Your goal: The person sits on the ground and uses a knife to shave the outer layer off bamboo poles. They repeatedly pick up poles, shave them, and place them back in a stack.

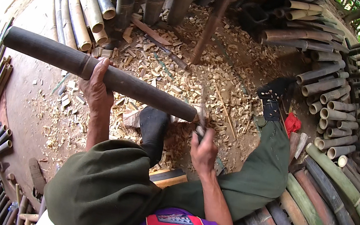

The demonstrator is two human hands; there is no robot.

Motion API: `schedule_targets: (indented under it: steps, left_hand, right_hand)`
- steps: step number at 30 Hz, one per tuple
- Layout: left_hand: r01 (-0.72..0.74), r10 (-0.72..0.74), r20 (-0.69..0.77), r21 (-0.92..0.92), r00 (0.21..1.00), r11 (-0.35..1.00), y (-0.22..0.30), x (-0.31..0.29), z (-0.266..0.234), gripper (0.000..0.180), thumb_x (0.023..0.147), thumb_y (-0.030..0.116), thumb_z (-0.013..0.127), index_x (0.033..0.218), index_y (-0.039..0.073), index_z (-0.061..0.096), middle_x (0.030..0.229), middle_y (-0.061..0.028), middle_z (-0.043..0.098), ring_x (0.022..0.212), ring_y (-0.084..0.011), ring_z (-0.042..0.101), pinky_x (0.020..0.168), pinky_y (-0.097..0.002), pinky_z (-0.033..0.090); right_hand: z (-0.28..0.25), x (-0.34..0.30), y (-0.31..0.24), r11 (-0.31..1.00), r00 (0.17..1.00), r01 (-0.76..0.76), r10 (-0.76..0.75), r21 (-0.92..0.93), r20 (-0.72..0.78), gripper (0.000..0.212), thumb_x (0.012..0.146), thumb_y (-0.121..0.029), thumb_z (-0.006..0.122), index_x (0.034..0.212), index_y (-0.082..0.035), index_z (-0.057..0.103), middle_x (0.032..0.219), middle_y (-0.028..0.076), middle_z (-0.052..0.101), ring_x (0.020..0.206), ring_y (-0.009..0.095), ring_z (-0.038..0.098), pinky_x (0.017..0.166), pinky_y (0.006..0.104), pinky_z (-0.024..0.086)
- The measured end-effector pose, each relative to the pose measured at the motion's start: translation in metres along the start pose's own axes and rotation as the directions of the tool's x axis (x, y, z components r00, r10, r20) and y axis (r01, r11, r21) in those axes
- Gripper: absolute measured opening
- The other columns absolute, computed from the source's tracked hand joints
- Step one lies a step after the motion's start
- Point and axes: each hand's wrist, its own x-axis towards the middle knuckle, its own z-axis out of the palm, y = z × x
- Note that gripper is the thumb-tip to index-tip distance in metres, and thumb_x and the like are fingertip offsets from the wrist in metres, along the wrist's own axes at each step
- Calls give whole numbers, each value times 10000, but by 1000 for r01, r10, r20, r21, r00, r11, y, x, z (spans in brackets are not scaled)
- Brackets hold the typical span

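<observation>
A long dark bamboo tube [145,93] slants across the middle, its left end higher. My left hand [98,84] is wrapped round it near a joint, from below, with the thumb over the top. My right hand [205,150] is closed on the handle of a knife [201,126]. The knife's blade points up beside the tube's right end and is smeared by motion. Whether blade and tube touch I cannot tell. Below that end, a pale wood block [131,118] lies by my dark-covered foot [153,129].
Wood chips [171,80] cover the ground, with a long-handled blade [170,54] among them. A brown pole [214,23] stands beyond. Bamboo tubes [81,21] lean at far left; more cut tubes [330,113] are stacked right. Bamboo poles [314,214] lie near right, beside a red cloth [292,124].
</observation>
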Motion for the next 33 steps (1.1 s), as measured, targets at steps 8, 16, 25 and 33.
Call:
schedule_targets:
  steps: [8,16,25,33]
  left_hand:
    - [24,-20,93,-41,995,999,11,-2,-3,440,830,27,843,1193,-22,599,1003,-133,725,874,-218,733,792,-354,602]
    - [1,1,118,-12,993,1000,15,-7,7,470,844,29,826,1233,-16,566,997,-126,713,894,-221,717,817,-365,597]
    - [0,3,145,-23,989,1000,21,-19,28,384,809,16,855,1131,11,646,994,-85,714,886,-167,700,837,-327,575]
    - [32,-8,307,-72,952,997,27,-12,9,513,817,-9,798,1268,1,554,1083,-98,669,988,-212,689,906,-375,570]
  right_hand:
    - [-34,11,-63,995,994,97,-98,22,45,306,1034,-299,621,1133,-33,506,795,254,699,752,478,699,598,536,535]
    - [6,17,7,964,972,-89,139,-252,190,351,1036,-341,582,1154,-26,481,825,311,691,779,544,670,665,646,504]
    - [2,9,2,977,990,-72,94,-199,108,322,1044,-299,603,1141,-10,502,847,262,717,754,420,733,617,481,566]
    - [-40,13,-50,992,997,39,-30,-120,71,332,1037,-312,623,1155,-21,514,819,231,700,725,434,711,591,476,539]
